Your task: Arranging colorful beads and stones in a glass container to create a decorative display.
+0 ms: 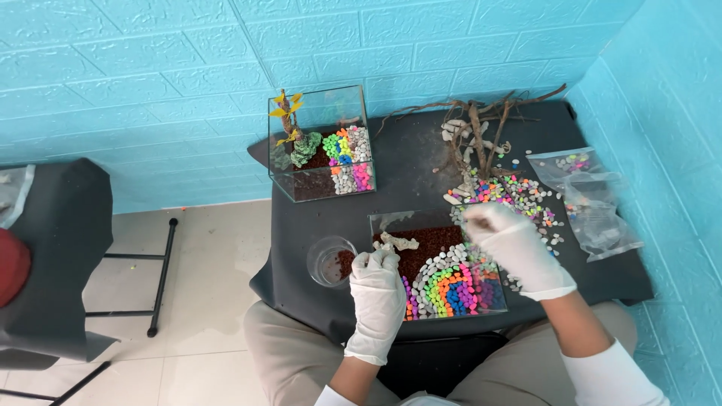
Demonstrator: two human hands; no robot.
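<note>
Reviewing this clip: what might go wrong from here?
The gloved left hand works at the edge of the neat rainbow arch of coloured pebbles; a slip may smear its bands. The gloved right hand, blurred, hovers above; anything dropped could scatter them. The clear plastic cup sits near the black table's edge.

A small hobby or craft corner — turquoise brick-pattern walls [150,68] and a pale tiled floor [203,301] close in a black-draped table [421,165] carrying glass tanks [320,143], coloured pebbles [519,195], dry branches [481,120] and plastic bags [594,203] — terrarium-making supplies.
</note>
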